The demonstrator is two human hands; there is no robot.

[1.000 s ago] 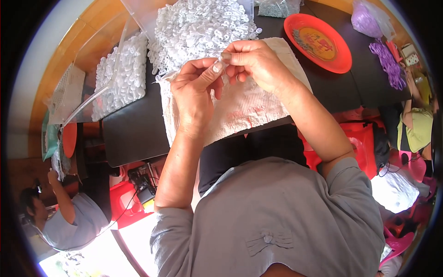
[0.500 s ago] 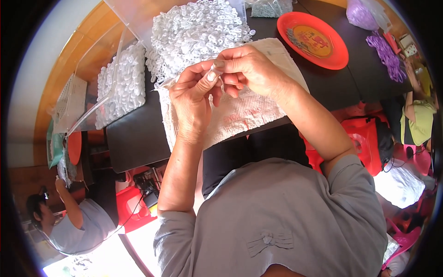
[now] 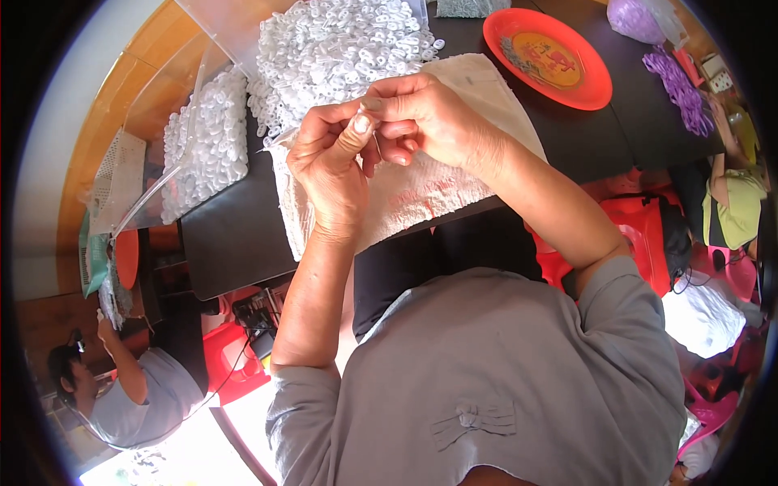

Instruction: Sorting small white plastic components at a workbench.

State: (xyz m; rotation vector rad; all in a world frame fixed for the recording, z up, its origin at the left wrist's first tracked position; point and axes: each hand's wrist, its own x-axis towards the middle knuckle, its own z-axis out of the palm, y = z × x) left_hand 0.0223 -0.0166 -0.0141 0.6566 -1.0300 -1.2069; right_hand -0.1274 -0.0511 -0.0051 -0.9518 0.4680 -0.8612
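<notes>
Both my hands are up together over the cloth [image 3: 494,93], left hand [image 3: 332,166] and right hand [image 3: 442,121] meeting at the thumbs and fingertips, pinched on a small pale piece [image 3: 374,120]. My fingers hide most of it, so I can't tell its shape. I've got it raised in front of the heap [image 3: 340,57] of white pieces, I'd say to give both thumbs room and my eyes a clear look. The heap sits just beyond my fingers, likely for an easy reach. The cloth lies on the dark counter [image 3: 231,251] below, perhaps to catch anything that slips. Over right, the red plate [image 3: 587,85] holds some greyish bits, handy beside the cloth, with purple cord [image 3: 679,95] farther off.
</notes>
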